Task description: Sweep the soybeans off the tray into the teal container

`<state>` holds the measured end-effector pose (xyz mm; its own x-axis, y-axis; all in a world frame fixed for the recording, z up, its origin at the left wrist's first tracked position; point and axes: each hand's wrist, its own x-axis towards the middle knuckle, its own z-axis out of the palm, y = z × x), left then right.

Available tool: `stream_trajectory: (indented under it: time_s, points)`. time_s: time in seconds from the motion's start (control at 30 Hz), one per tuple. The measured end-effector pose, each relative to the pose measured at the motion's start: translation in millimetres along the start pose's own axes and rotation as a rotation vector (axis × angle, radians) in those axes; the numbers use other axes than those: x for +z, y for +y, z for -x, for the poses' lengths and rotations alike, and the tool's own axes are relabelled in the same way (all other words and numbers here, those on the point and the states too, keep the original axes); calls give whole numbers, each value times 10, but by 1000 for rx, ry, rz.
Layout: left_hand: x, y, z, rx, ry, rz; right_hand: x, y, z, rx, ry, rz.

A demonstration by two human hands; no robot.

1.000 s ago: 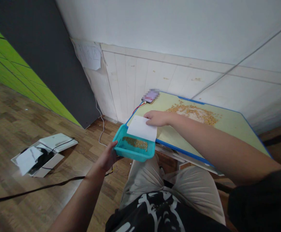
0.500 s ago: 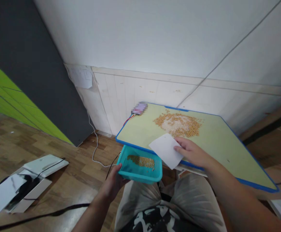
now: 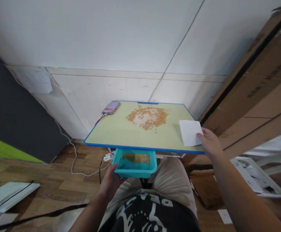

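Bench (image 3: 121, 135) as reference: grain pile (image 3: 147, 116) mid-top toward its far edge, blurred purple device (image 3: 111, 108) at far left corner. Right hand (image 3: 210, 143) at near right corner, fingers pinched on white card (image 3: 189, 132), card over the top just inside the blue rim. Left hand (image 3: 110, 182) below the near edge, fingers closed on left wall of teal tray (image 3: 135, 167), beans (image 3: 135, 158) inside, tray tucked just under that edge. Cardboard boxes (image 3: 256, 96) crowd bench's right side, wall tight behind; floor left of bench open apart from a white cable (image 3: 74, 158)
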<state>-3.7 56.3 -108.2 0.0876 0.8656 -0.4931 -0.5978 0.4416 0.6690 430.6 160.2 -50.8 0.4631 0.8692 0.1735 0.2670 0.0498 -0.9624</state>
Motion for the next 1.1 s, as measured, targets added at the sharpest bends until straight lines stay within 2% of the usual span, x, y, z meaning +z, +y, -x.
stream_trajectory:
  time_s: [0.3, 0.47, 0.57, 0.7, 0.87, 0.97, 1.03, 1.1]
  points:
    - [272, -77, -45, -16, 35, -55, 123, -134, 105, 29, -9, -101]
    - [348, -66, -45, -34, 29, -79, 55, -214, 155, 124, 6, -111]
    - [389, -85, -55, -35, 32, -79, -64, -261, 59, 144, 24, -52]
    - [449, -131, -63, -44, 47, -65, -346, -354, -351, 95, 131, 54]
    - [461, -169, -78, -61, 85, -61, -678, -477, -1132, 85, 47, 280]
    - [416, -194, -108, -122, 100, -30, -714, -553, -1545, 101, -47, 469]
    - [384, -215, -131, -182, 102, -22, -661, -605, -1781, 79, -68, 575]
    - [366, -233, -144, -167, 137, -12, -567, -651, -1997, 64, -110, 663]
